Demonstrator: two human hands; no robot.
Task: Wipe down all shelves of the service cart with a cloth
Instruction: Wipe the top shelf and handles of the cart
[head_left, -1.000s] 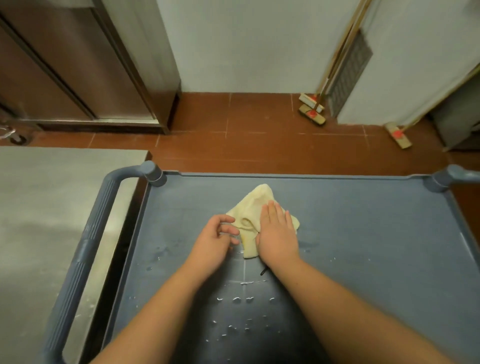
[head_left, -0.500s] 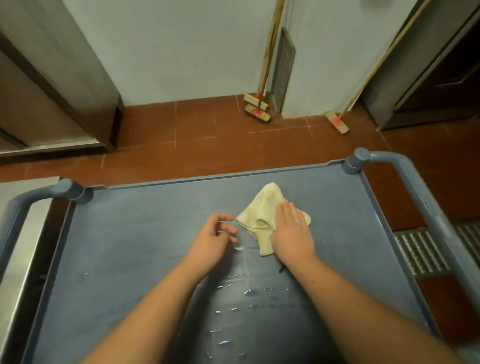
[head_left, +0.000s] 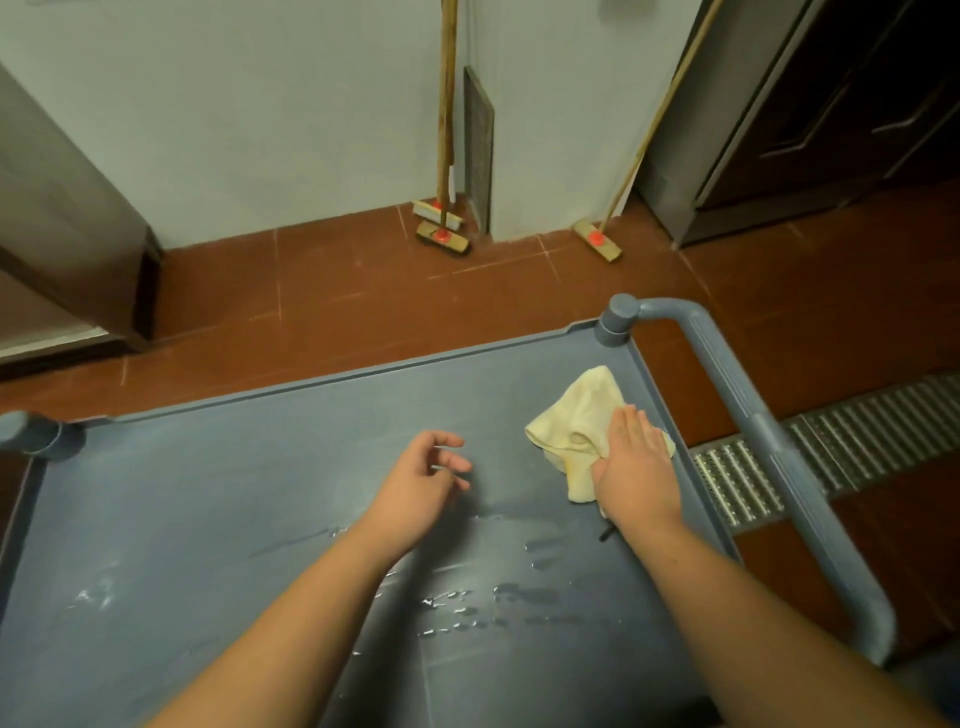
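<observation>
One pale yellow cloth (head_left: 582, 421) lies crumpled near the far right corner of the cart's top shelf (head_left: 218, 499); soft and light, probably damp, best driven under a flat palm. The right hand (head_left: 636, 467) presses it with straight fingers; the left hand (head_left: 415, 483) hovers loosely curled, empty. Three brooms (head_left: 441, 228) lean behind
</observation>
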